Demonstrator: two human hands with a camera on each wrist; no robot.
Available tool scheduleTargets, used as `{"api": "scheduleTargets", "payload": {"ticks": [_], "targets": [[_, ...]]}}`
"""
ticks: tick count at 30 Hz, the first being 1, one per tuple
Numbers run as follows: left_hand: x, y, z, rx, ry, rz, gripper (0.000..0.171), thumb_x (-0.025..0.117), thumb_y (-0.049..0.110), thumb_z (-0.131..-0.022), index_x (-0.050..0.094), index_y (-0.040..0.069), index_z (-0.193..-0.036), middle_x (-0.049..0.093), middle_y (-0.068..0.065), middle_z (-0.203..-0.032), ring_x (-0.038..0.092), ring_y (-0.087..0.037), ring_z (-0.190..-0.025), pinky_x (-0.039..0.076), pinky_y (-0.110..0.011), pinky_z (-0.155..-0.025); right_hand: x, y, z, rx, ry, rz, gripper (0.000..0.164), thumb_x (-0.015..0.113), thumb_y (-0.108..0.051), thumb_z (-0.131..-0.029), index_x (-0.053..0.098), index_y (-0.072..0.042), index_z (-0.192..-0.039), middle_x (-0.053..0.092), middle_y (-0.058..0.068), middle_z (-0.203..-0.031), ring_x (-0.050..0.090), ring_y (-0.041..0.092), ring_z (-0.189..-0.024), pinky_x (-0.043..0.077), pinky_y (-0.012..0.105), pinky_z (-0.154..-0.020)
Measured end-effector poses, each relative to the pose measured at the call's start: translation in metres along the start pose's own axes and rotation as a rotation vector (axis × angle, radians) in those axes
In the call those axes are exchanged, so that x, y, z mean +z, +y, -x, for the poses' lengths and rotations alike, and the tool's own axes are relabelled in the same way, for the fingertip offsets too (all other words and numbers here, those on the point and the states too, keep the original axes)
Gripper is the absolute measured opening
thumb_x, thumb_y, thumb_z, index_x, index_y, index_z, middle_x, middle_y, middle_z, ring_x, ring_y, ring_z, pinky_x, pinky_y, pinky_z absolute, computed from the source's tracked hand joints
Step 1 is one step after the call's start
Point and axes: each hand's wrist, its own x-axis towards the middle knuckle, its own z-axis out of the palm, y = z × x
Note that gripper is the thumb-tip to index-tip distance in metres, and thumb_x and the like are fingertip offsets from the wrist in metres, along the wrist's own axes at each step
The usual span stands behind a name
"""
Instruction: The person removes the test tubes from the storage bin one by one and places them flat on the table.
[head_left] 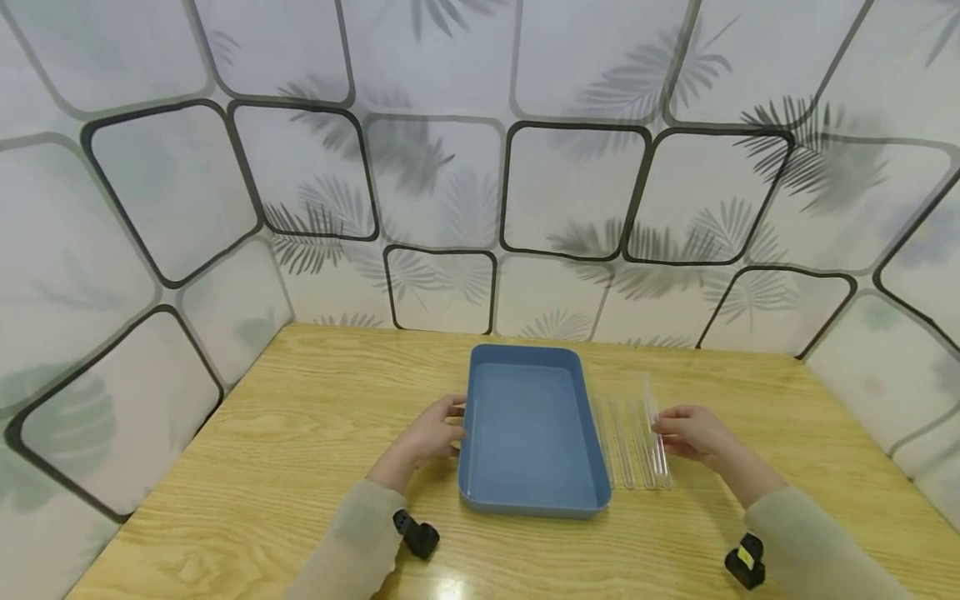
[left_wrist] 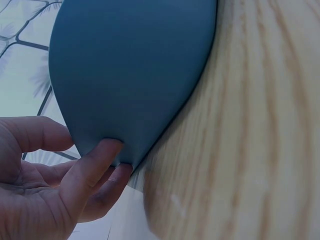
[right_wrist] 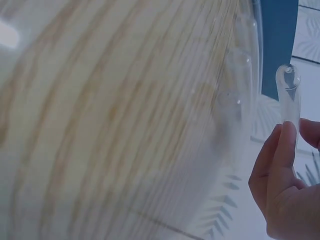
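Observation:
A blue rectangular tray (head_left: 525,433) lies on the table, its inside bare. My left hand (head_left: 432,432) is at its left side; in the left wrist view the fingertips (left_wrist: 112,146) touch the tray's outer wall (left_wrist: 130,70), without wrapping round it. To the right of the tray, my right hand (head_left: 692,433) pinches a clear test tube (head_left: 655,433) between thumb and fingers. The right wrist view shows the rounded end of this test tube (right_wrist: 289,80) sticking out past the fingers. Other clear test tubes (head_left: 622,446) lie side by side between the tray and that hand.
The wood-grain table (head_left: 337,400) extends on both sides of the tray. A patterned wall covering (head_left: 442,292) with leaves and dark outlines rises behind the table and along its sides. A black wrist device (head_left: 417,535) sits at the left sleeve and another device (head_left: 746,561) at the right.

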Motion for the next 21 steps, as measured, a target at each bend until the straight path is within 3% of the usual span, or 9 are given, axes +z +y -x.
{"api": "scheduleTargets", "payload": {"ticks": [9,21], "targets": [[0.000,-0.001,-0.002,-0.008,-0.006,-0.008,0.061,0.046,-0.009,-0.075,0.029,-0.003,-0.133,0.033,-0.027,-0.129,0.049,-0.034,-0.100,0.049,-0.042,-0.070,-0.016,0.008,-0.003,0.020,0.028,0.084,0.005,0.055,-0.002,-0.081,0.055,0.001,-0.084,0.056,-0.002,-0.070,0.056,0.007,-0.060,0.049,0.021,-0.057],[0.000,0.000,0.000,-0.007,-0.004,-0.009,0.060,0.045,-0.009,-0.076,0.029,-0.003,-0.133,0.033,-0.027,-0.129,0.050,-0.033,-0.100,0.049,-0.042,-0.070,-0.028,0.014,-0.003,0.048,0.075,0.184,0.019,0.056,-0.002,-0.080,0.051,0.012,-0.092,0.056,-0.002,-0.068,0.054,0.007,-0.059,0.050,0.022,-0.057]]}}
